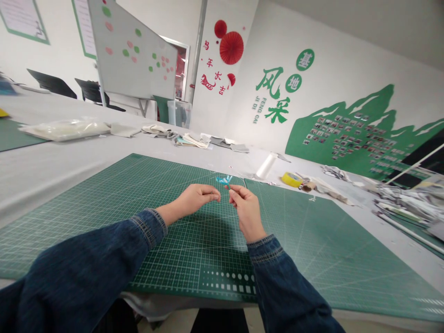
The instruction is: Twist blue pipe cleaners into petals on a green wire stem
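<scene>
A small teal ribbon-like piece (224,180) stands up from the pinched fingertips of my right hand (247,212). Its exact material is too small to tell. My left hand (196,200) is close by, its fingers curled together and its fingertips a little apart from the piece. I cannot see anything in that hand. Both hands are held just above two green cutting mats, with the left mat (86,226) and right mat (312,249) meeting below the teal piece.
Past the mats on the white table (62,162) lie a plastic bag (65,130) and folded fabric pieces (194,140). A white spool (266,165) and yellow tape roll (292,179) stand to the right. Scraps are heaped at the far right (405,199).
</scene>
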{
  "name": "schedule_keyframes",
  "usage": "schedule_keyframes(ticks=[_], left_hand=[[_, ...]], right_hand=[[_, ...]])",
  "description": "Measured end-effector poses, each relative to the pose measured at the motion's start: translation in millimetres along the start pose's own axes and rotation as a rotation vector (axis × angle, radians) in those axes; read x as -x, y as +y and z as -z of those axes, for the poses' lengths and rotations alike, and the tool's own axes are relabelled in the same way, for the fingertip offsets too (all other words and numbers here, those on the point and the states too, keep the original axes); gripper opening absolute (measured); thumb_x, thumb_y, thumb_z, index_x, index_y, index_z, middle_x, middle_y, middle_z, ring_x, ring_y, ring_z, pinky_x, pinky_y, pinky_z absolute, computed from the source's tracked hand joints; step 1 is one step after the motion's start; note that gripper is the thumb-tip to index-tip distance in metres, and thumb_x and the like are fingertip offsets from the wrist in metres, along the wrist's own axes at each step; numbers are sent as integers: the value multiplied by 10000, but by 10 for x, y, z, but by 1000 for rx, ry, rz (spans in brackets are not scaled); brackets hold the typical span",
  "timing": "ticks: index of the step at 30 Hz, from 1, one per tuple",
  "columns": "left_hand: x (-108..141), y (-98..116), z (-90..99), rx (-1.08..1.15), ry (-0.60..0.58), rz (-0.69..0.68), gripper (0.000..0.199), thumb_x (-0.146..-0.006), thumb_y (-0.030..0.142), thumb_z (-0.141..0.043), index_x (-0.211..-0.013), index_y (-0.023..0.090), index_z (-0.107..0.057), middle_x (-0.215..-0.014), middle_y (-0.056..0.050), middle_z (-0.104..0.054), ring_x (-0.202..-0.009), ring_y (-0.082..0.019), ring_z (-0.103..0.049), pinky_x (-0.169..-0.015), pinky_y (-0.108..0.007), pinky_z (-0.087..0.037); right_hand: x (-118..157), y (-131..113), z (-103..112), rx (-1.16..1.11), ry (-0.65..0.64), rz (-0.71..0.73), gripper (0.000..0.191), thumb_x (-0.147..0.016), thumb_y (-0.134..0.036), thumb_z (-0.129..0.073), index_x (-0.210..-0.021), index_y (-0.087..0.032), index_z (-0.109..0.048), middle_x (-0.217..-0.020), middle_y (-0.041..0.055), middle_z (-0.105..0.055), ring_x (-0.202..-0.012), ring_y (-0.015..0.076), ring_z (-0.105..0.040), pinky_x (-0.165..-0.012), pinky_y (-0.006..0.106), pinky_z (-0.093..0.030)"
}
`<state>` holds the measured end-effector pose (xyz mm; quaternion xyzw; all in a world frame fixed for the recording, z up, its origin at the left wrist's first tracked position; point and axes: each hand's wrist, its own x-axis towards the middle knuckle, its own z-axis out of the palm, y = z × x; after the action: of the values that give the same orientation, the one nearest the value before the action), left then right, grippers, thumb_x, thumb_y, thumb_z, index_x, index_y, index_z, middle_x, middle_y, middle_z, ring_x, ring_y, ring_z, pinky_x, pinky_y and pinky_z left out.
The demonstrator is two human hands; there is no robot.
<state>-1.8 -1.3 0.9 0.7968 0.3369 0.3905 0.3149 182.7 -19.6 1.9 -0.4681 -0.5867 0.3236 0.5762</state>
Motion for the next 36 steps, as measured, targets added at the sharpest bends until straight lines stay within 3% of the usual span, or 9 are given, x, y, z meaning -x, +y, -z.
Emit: schedule_keyframes(ticks=[3,6,9,13,18,24,29,32,36], left_hand=[[6,46,6,-64,20,-24,192,-901,274,-541,-863,224,-722,-932,19,-752,-908,-155,-676,-846,-261,-477],[13,88,22,-219,46,-84,207,-924,288,-529,-905,242,-730,-921,24,-759,-865,-152,-689,-794,-250,-485],[35,101,34,-464,113,-139,219,-944,323,-522,-979,264,-729,-903,19,-763,-823,-158,-695,-728,-247,-485],[82,88,29,-777,260,-224,211,-948,305,-525,-1031,256,-713,-839,-5,-744,-770,-166,-675,-633,-243,-459],[104,75,43,-926,276,-295,201,-937,266,-537,-1053,248,-700,-747,1,-703,-709,-170,-643,-572,-249,-431],[22,35,150,-573,246,-150,228,-940,367,-531,-988,266,-730,-987,10,-758,-897,-168,-682,-757,-252,-487],[-43,5,180,-159,188,-1,221,-888,353,-552,-878,232,-737,-941,11,-754,-898,-165,-663,-827,-263,-480],[-41,14,132,80,168,134,230,-855,342,-564,-891,184,-727,-847,-18,-730,-748,-148,-630,-684,-251,-482],[-1,63,16,214,108,250,297,-875,396,-535,-947,166,-707,-565,26,-593,-415,-84,-386,-428,-224,-322]], right_hand=[[-7,17,20,146,24,64,149,-789,-270,-604,-852,-192,-714,-608,-15,-579,-590,165,-519,-606,300,-395],[13,0,47,293,16,141,108,-794,-223,-617,-827,-226,-720,-754,15,-674,-729,202,-580,-710,327,-404],[51,-27,55,622,-40,289,176,-858,-185,-563,-906,-253,-718,-919,23,-712,-846,211,-610,-738,318,-402],[80,-34,43,968,-95,461,202,-927,-192,-517,-969,-254,-705,-887,23,-703,-837,194,-620,-692,296,-403],[68,-18,39,1027,-159,619,194,-948,-224,-527,-916,-242,-717,-812,26,-681,-832,192,-594,-722,291,-405],[59,-49,75,832,-290,630,221,-955,-225,-505,-935,-247,-724,-834,38,-693,-828,196,-586,-772,304,-430],[63,-121,69,454,-301,489,164,-901,-216,-565,-891,-258,-723,-827,21,-689,-820,194,-606,-774,327,-459],[64,-137,40,209,-252,359,118,-854,-208,-603,-846,-237,-717,-717,-2,-641,-699,170,-582,-691,305,-453],[51,-90,5,-29,-189,193,64,-811,-234,-649,-837,-218,-705,-651,-21,-604,-629,144,-546,-624,280,-427]])
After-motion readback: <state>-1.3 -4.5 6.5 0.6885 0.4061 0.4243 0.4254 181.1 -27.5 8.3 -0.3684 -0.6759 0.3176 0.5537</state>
